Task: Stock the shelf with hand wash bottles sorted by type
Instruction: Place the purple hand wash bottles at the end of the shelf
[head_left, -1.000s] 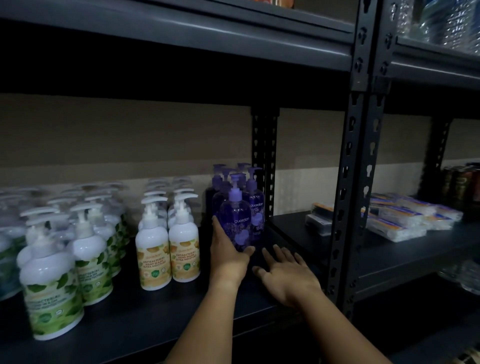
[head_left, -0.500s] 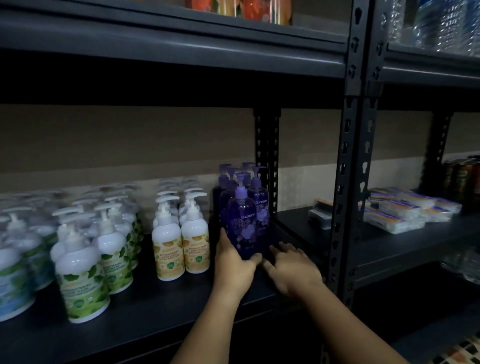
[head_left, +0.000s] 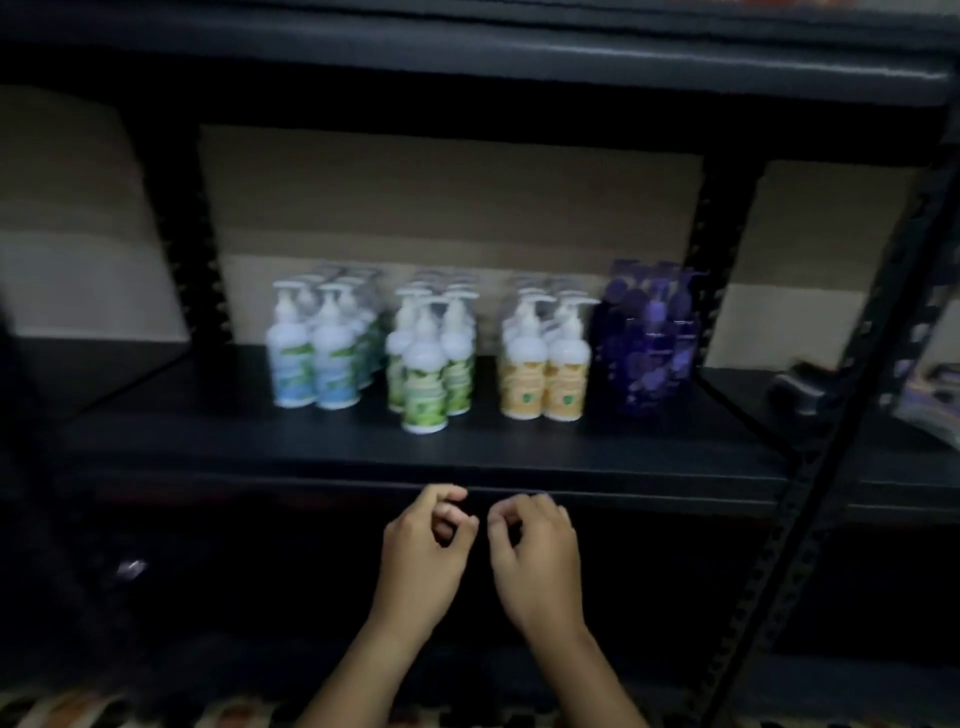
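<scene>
- The bottles stand on the shelf (head_left: 363, 452) in four groups, side by side: blue bottles (head_left: 311, 358) at the left, then green bottles (head_left: 431, 374), yellow bottles (head_left: 545, 374), and purple bottles (head_left: 644, 353) at the right, hard against the post (head_left: 706, 270).
- Each group runs back toward the wall in rows; one green bottle stands forward of its row, the only one out of line.
- Judged from this layout, the sorting looks finished or nearly so, and the step in hand is a check of the result.
- The next move, if any, calls for nudging that front green bottle back into line, or fetching more stock; no loose bottle shows in view.
- Both hands hang below the shelf's front edge, well clear of every bottle and roughly under the green and yellow groups.
- The left hand (head_left: 421, 551) has its fingers loosely curled and holds nothing.
- The right hand (head_left: 535, 551) is the same: fingers curled inward, empty, just beside the left.
- The picture is blurred and dim, so labels cannot be read.
- Further right, on the next bay, lie dark packets (head_left: 800, 389) too smeared to name.
</scene>
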